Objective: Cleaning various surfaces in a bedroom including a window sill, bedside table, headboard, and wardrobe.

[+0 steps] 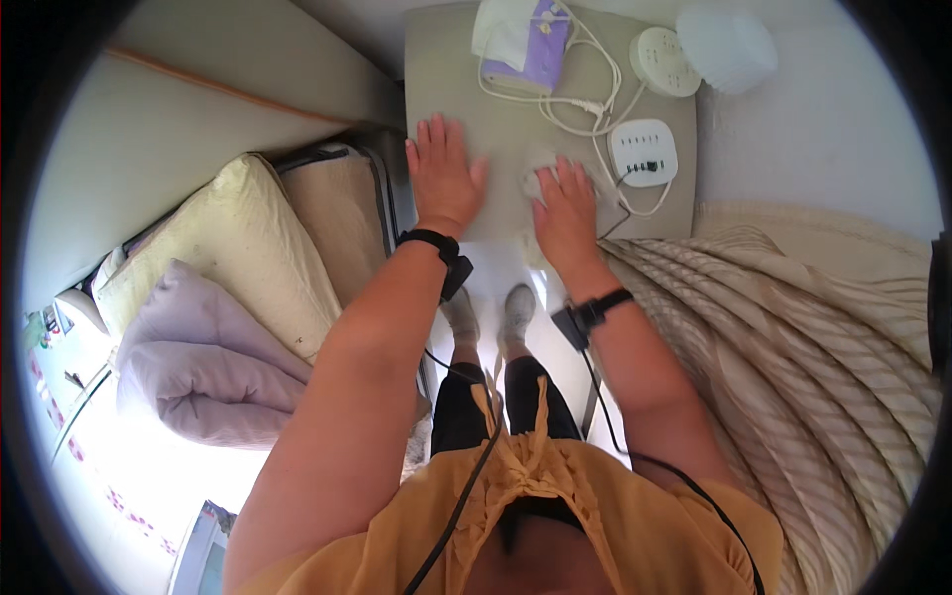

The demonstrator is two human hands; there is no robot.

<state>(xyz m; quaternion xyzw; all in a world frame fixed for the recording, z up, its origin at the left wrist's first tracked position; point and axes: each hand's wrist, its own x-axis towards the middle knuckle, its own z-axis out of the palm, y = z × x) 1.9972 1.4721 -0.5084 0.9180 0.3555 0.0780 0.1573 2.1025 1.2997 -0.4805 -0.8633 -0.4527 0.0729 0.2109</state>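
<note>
My left hand lies flat on the left part of a grey-beige tabletop, its fingers stretched out and the thumb apart, holding nothing. Toward the front edge of the same top, my right hand presses down on a crumpled white wad, which looks like a tissue or thin cloth. The wad shows around the fingers and is partly blurred, and the palm hides the rest. Right of that hand sits a white power strip with a dark plug in it. Each wrist wears a black band with a small box.
A purple-and-white tissue pack and a looped white cable lie at the back. Near them stand a round white socket block and a ribbed white container. Striped bedding is at right; pillows are at left.
</note>
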